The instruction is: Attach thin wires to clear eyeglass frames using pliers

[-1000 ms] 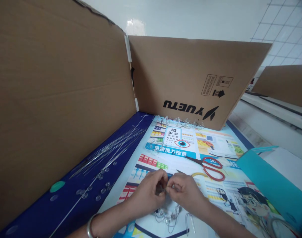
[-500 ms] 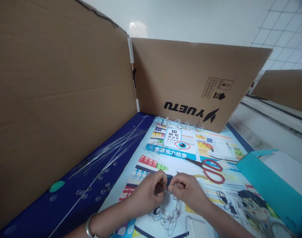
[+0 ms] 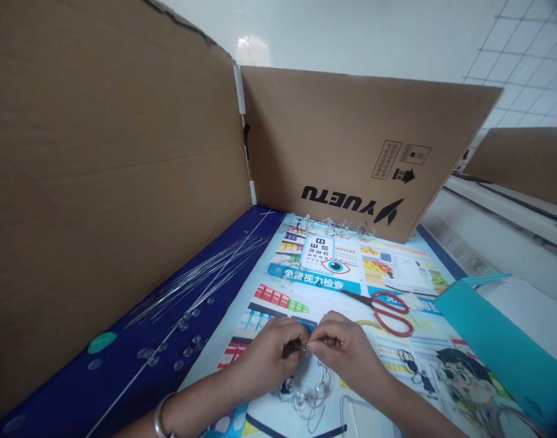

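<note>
My left hand and my right hand meet at the fingertips over the printed mat. Both are closed in a pinch on a ring of thin wire strung with clear beads. Its lower loops hang toward me, over the mat. The exact bit between my fingertips is mostly hidden. A silver bangle circles my left wrist. Just beyond my right hand lie scissors with red handles, blades pointing left. Below my right hand a bent piece of wire rests on the mat.
Straight wires and loose clear beads lie on the blue cloth at left, near a green disc. Cardboard walls stand left and behind. More beaded wire lines the back. A teal folder sits at right.
My fingertips have shifted slightly and come closer together at the top of the ring. The beaded wire below has moved a little; the other things stay in place.
</note>
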The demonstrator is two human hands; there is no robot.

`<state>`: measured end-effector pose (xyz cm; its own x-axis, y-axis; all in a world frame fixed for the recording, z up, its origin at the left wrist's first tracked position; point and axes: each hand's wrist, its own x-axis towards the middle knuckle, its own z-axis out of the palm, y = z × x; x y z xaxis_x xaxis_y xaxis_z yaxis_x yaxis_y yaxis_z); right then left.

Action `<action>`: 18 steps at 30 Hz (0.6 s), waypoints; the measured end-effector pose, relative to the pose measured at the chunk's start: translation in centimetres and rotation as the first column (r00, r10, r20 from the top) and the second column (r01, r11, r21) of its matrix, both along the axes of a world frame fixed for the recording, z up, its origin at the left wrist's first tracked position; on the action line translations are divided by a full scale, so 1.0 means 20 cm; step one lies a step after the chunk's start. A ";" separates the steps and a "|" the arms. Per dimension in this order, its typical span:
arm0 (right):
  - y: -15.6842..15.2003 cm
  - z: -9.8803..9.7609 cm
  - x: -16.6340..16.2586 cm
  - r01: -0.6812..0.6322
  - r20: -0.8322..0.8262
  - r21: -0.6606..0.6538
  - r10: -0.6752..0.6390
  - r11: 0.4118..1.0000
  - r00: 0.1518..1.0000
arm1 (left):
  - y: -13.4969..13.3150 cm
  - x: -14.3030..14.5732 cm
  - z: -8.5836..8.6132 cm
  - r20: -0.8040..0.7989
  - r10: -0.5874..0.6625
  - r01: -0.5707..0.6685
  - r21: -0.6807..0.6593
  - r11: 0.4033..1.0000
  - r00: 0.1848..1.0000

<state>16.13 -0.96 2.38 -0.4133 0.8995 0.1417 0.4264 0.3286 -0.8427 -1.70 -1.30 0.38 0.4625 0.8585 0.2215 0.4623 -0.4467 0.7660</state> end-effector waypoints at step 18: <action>-0.02 -0.01 -0.02 0.033 0.234 0.108 -0.058 0.994 0.971 | 0.00 -0.01 0.01 0.147 0.004 0.018 -0.151 0.988 0.989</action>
